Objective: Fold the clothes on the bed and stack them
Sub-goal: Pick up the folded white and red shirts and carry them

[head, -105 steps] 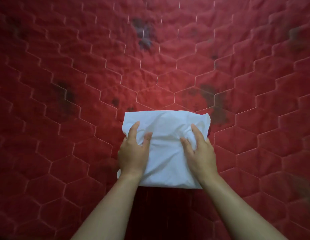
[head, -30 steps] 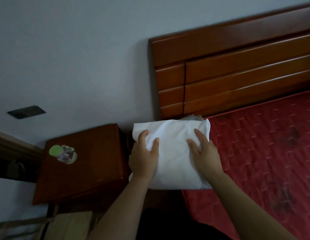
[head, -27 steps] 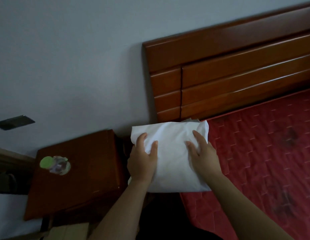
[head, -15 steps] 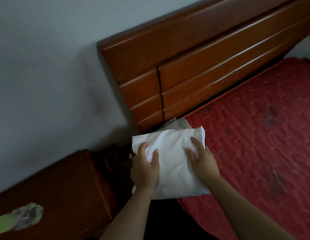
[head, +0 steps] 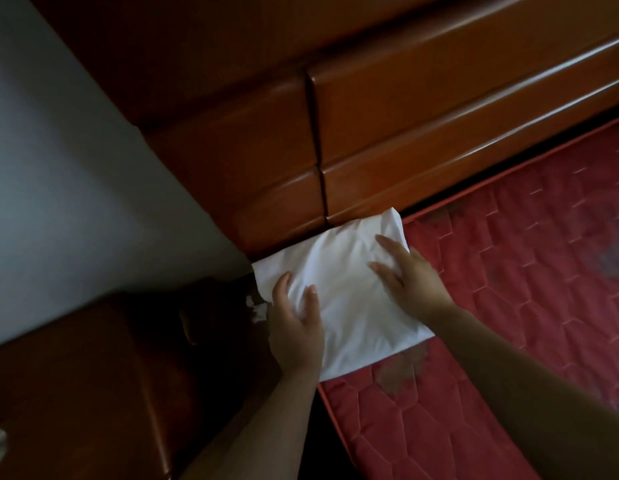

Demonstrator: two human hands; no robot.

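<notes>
The folded white garment [head: 349, 306] sits at the corner of the red mattress [head: 509, 271], its far edge just past the fingertips and against the foot of the wooden headboard [head: 405, 116]. The left hand [head: 294, 330] grips its left edge, thumb and forefinger apart on top with cloth puckered between them and the other fingers curled out of sight. The right hand [head: 413, 278] lies on the right side with two digits straight and spread. Its other fingers are hidden at the edge, so I cannot tell whether they hook beneath. A scrap of pale cloth [head: 259, 310] peeks out just left of the left fingers, perhaps a pile underneath. This piece looks folded and nearly placed. Letting go remains, and any unfolded clothes lie outside the view.
</notes>
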